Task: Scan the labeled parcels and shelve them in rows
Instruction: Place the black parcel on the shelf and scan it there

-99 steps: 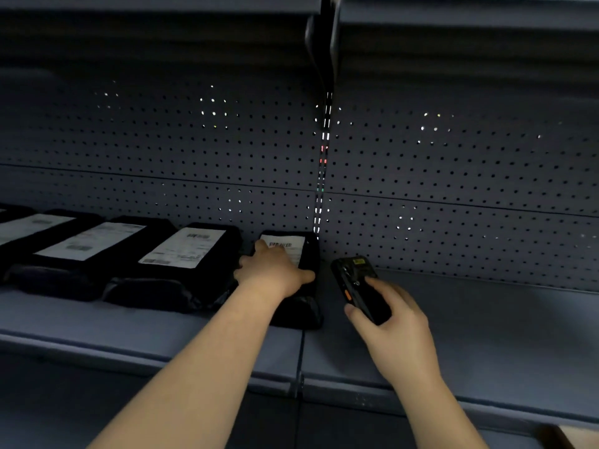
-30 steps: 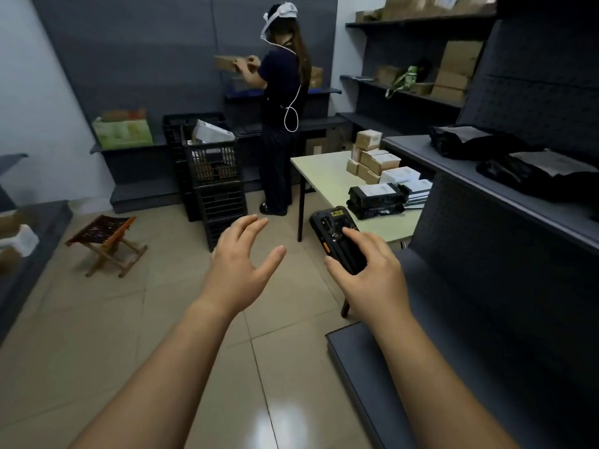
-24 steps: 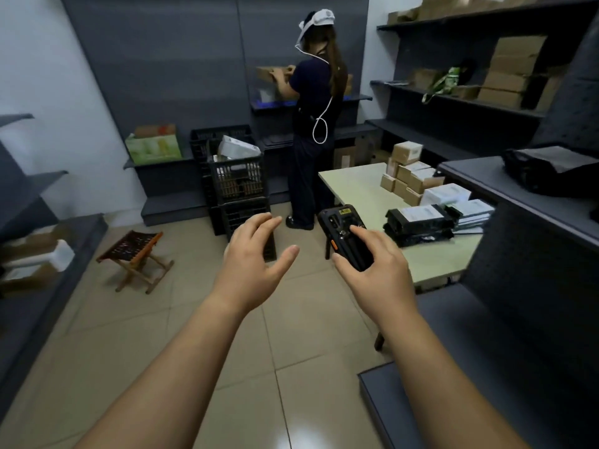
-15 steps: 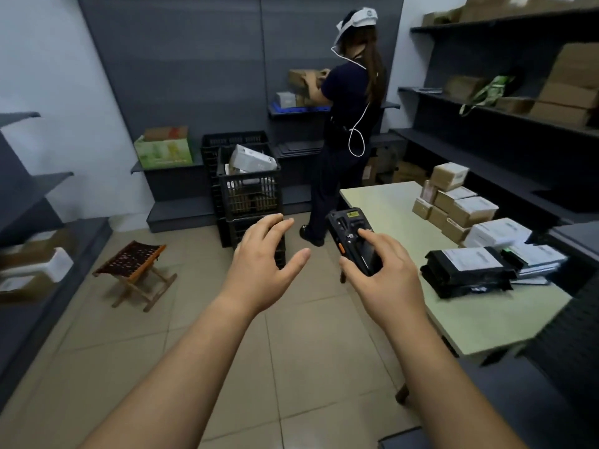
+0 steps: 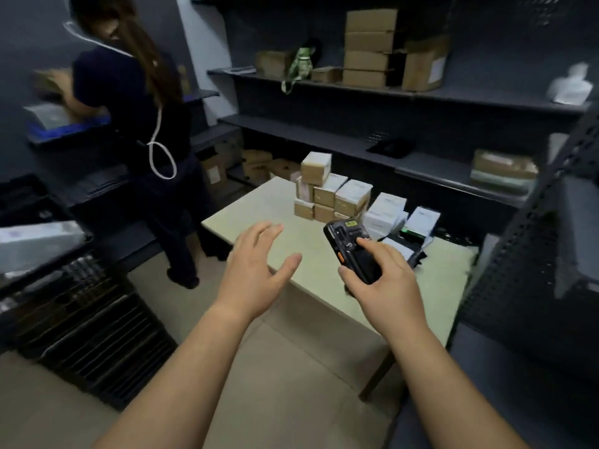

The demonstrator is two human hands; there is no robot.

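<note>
**Back at the bench for the next parcel**

A few seconds ago my left grip was pressing a black bagged parcel into its row on the shelf. Now the view has swung round and the bench [image 5: 269, 205] fills the middle of it. I read that as one parcel shelved and the next pick about to start. The left grip [image 5: 256, 270] hangs over the near edge of the bench, fingers spread and thumb out, holding nothing. The right grip [image 5: 382, 286] is curled round the scanner [image 5: 351, 247], forefinger laid across it, also above the bench's near side, in the same hold as at the shelf.

The waiting parcels sit toward the far end of the bench. There is a stack of small cartons [image 5: 327, 192], white boxes [image 5: 385, 209] just beside them, and a black bagged parcel [image 5: 405, 249] with a pale label.

Several things I cannot see well. The bagged parcel is mostly behind the scanner and my right grip, so its label is only a sliver and no barcode can be read. I can make out no lit screen on the scanner. The whole frame is smeared. The bench's right end is cut off by a perforated shelf upright [image 5: 534, 254], and the row I was filling is out of view. Another person [image 5: 139, 92] works at shelving left of the bench — back turned, hands blurred
</note>
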